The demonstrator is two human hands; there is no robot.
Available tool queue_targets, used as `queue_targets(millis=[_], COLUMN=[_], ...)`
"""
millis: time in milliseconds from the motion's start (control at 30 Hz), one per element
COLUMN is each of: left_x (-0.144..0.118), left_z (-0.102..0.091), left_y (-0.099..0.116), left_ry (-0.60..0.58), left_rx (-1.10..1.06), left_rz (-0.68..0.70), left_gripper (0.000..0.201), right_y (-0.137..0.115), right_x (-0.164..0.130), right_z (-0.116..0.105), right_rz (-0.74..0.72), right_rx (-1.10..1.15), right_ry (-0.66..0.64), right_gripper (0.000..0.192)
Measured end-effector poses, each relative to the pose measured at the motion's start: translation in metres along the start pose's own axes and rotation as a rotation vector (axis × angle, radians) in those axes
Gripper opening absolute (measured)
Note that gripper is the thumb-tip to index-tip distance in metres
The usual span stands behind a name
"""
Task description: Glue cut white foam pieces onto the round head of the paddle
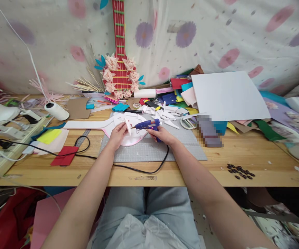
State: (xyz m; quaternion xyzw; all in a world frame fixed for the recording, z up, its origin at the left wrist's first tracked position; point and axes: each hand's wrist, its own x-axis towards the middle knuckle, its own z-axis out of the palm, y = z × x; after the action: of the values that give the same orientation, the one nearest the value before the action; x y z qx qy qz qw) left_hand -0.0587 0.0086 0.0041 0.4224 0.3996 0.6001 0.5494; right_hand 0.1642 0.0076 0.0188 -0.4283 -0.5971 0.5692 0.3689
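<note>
Right grip point(162, 134) clasps blue glue gun point(147, 125) (plastic); left grip point(118, 135) pinches white petal point(127, 126).

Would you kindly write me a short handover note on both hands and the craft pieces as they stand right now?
Left hand: pinches a white petal piece upright over the pink-edged guitar-shaped cutout.
Right hand: grips the blue glue gun, nozzle at the petal; its black cord loops over the table's front edge.
Done: several white petals already lie on the cutout's round body.
Left: loose white petals lie behind on the grey cutting mat.
</note>
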Motion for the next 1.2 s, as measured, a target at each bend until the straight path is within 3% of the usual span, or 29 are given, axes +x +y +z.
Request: queue_targets(millis=[500, 767, 1200], left_x=[-0.003, -0.0035, -0.0044], left_z=[0.0042, 0.0035, 0.0047], left_y=[0.0024, 0.0029, 0.0038], left_ry=[-0.067, -0.08, -0.085], left_rx=[0.208, 0.225, 0.279], left_rz=[-0.059, -0.053, -0.052], left_gripper=[0.047, 0.047, 0.064], right_y=[-0.0009, 0.002, 0.0012], right_x=[0.0025, 0.0031, 0.0044], right_z=[0.0024, 0.0001, -0.0003], right_rz=[-0.042, -0.093, -0.022], right_rx=[0.104, 0.089, 0.076], right_ry=[0.127, 0.093, 0.134], right_gripper=[0.046, 0.038, 0.044])
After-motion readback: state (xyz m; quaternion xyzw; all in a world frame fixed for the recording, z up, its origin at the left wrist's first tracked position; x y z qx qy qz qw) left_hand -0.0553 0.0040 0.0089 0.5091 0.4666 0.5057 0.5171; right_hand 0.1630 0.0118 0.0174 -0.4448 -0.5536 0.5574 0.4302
